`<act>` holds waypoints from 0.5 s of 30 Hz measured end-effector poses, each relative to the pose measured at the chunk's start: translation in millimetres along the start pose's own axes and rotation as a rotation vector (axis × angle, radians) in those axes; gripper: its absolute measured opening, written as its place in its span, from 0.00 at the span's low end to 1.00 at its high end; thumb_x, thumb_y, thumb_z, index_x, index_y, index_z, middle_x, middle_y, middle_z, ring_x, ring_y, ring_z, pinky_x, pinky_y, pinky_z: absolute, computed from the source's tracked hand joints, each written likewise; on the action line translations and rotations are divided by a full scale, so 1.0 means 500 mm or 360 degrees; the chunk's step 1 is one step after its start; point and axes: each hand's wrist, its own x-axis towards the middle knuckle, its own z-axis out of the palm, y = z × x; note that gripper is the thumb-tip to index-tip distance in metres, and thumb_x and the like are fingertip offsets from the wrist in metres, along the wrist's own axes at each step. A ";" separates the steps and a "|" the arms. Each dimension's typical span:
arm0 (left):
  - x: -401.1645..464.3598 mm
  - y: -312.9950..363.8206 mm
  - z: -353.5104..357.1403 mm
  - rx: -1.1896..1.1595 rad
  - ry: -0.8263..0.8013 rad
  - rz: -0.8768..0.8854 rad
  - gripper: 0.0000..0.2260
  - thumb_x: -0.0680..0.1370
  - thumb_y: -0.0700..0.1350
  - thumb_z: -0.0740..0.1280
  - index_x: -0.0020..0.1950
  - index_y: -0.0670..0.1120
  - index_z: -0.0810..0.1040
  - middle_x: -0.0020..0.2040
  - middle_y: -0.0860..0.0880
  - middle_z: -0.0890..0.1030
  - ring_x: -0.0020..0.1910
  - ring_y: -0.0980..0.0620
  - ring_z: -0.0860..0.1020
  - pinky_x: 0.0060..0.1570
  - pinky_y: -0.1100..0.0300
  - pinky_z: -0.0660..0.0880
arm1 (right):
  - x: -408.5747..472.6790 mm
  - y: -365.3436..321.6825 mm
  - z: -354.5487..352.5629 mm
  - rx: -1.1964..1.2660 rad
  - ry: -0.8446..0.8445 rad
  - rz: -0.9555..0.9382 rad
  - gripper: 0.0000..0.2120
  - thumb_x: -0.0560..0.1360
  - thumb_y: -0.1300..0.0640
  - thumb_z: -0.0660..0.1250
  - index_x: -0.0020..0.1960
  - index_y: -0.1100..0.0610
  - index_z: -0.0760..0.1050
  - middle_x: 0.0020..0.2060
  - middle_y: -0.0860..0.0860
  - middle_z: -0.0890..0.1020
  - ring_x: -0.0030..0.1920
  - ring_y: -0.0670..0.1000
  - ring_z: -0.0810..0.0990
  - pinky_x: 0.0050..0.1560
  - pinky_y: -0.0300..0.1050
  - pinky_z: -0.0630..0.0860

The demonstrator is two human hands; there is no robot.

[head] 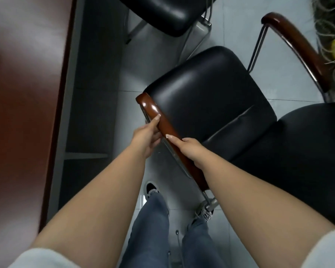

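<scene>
Left hand (pixel 146 137): grips the wooden armrest (pixel 153 110), thumb on top.
Right hand (pixel 190 149): fingers curled over the same armrest, nearer.
Black seat (pixel 207 97): just right of the armrest.

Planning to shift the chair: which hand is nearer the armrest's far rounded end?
Left. The left hand grips the armrest just short of that end, thumb on top; the right hand grips it farther back along its length.

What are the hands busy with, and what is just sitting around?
Busy: left hand and right hand, both gripping the armrest of the chair.
Sitting around: other chair, desk, plant.
</scene>
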 end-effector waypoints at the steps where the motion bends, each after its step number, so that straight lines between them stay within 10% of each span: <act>1: -0.005 -0.003 0.003 -0.0026 -0.0021 0.0013 0.16 0.75 0.51 0.68 0.58 0.43 0.75 0.54 0.44 0.82 0.50 0.49 0.81 0.58 0.54 0.76 | -0.004 0.002 -0.002 -0.0013 0.0000 -0.0002 0.23 0.73 0.37 0.63 0.53 0.57 0.72 0.41 0.52 0.78 0.41 0.51 0.78 0.51 0.46 0.73; 15: -0.186 -0.226 -0.039 -0.0415 0.0192 0.0006 0.12 0.79 0.48 0.63 0.58 0.43 0.73 0.44 0.48 0.80 0.43 0.53 0.79 0.50 0.57 0.76 | -0.105 0.195 0.031 -0.0381 -0.0234 0.0055 0.32 0.70 0.34 0.64 0.63 0.58 0.73 0.53 0.56 0.80 0.52 0.55 0.78 0.53 0.48 0.74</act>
